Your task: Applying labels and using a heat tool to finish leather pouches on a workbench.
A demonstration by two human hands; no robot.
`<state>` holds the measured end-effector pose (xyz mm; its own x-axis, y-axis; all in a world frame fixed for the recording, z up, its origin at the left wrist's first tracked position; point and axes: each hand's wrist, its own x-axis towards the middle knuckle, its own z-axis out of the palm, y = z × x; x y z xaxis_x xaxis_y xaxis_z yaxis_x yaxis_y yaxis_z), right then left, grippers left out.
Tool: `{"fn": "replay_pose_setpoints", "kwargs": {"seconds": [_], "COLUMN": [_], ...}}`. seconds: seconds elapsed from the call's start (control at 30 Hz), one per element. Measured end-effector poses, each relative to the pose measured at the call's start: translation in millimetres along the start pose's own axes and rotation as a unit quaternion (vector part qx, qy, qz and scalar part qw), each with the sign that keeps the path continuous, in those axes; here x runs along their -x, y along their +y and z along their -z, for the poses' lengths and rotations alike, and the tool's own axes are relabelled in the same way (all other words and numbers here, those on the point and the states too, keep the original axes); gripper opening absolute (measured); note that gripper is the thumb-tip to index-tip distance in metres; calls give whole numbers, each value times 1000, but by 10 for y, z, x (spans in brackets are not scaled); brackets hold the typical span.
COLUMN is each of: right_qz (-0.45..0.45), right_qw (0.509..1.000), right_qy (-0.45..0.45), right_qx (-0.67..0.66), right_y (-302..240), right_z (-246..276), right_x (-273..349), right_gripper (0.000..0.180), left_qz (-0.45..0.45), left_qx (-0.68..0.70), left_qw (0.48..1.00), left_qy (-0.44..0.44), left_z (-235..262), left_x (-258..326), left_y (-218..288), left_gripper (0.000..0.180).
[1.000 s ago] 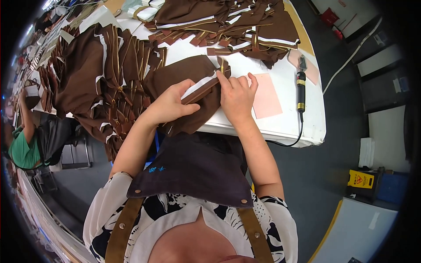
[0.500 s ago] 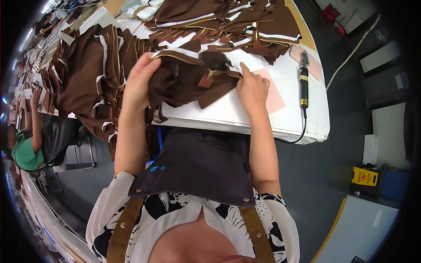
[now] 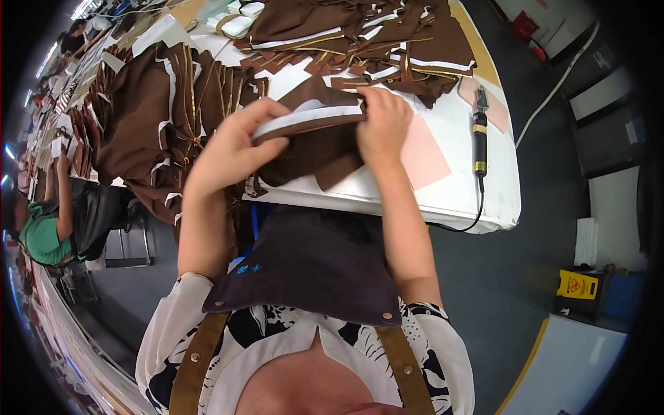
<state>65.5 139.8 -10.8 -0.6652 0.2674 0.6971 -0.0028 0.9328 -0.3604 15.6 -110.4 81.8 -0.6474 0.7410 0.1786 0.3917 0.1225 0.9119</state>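
Between my two hands is a brown fabric piece (image 3: pixel 315 162), with a white strip (image 3: pixel 311 120) facing up along its folded upper edge. My left hand (image 3: pixel 232 146) pinches the left end of this edge, thumb below and fingers above; it is slightly blurred. My right hand (image 3: pixel 384 128) is closed on the right end, its fingers curled over the strip. The lower part of the fabric hangs over the white tabletop (image 3: pixel 332 197). Its underside is hidden.
A thick stack of brown zippered pieces (image 3: pixel 131 124) lies at left, overhanging the table edge. More brown pieces (image 3: pixel 297 21) lie at the back. At right are a pink sheet (image 3: pixel 425 155) and a corded black-handled tool (image 3: pixel 479 142) with a metal tip. A person in green (image 3: pixel 48 235) sits far left.
The brown fabric piece has been turned so that its white strip shows instead of the gold zipper and small brown tab. My hands have moved closer together.
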Motion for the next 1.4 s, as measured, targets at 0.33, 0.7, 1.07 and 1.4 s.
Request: {"fn": "replay_pose_setpoints", "kwargs": {"seconds": [0.33, 0.7, 1.07, 1.4], "right_qz": [-175, -441, -105, 11], "right_qw": [572, 624, 978, 958], "right_qy": [-546, -239, -151, -286], "right_qx": [-586, -600, -98, -27], "right_y": [-627, -385, -392, -140], "right_z": [842, 364, 747, 703], "right_x": [82, 1003, 494, 619], "right_gripper": [24, 41, 44, 25], "left_qz": [-158, -162, -89, 5], "left_qx": [-407, -394, -351, -489], "left_qw": [862, 871, 932, 869], "left_qy": [259, -243, -33, 74], "left_z": [853, -511, -657, -116], "left_x": [-569, -927, -361, -448], "left_y": [755, -215, -490, -451], "left_gripper": [40, 46, 34, 31]}}
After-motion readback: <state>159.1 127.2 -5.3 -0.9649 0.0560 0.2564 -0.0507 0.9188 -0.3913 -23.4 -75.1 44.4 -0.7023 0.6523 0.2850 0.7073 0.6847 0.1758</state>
